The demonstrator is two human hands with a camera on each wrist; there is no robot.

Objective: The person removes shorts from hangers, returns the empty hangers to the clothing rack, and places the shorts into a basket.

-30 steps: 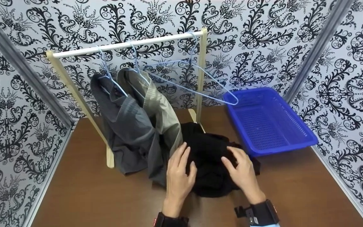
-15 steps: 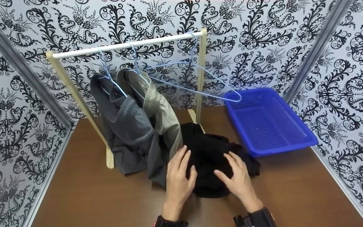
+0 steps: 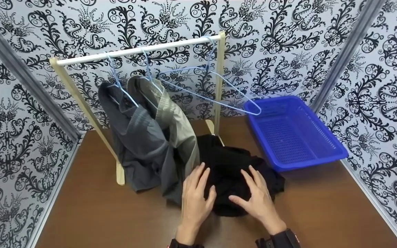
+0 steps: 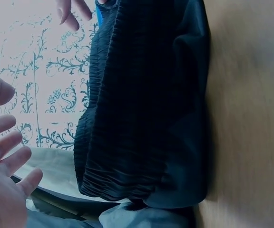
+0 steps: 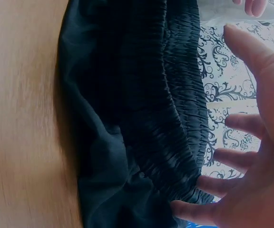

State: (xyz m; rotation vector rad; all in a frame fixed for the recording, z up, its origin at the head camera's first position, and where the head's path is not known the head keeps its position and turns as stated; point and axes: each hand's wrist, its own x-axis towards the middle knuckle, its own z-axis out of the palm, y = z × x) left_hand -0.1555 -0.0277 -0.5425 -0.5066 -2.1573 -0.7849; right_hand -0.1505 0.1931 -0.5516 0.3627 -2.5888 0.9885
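Gray garment (image 3: 143, 134): hung, ten o'clock from the black garment (image 3: 226, 160).
Beige garment (image 3: 182, 129): hung too, ten o'clock, closer in.
Left hand (image 3: 195, 199): eight o'clock, fingers apart, gripping nothing.
Free hanger (image 3: 214, 100): near twelve, on the rail (image 3: 133, 51), unused so far.
Black garment: on the table (image 3: 115, 217), between the hands, seemingly the one left unhung.
Right hand (image 3: 260, 203): about four, fingers spread, gripping nothing; fingertip contact unclear.
Blue basket (image 3: 308, 162): two o'clock.

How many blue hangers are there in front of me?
3, all on the white rail: the left hanger in the grey garment, the middle hanger in the beige garment, and the bare right hanger. Any under the black garment would be hidden.
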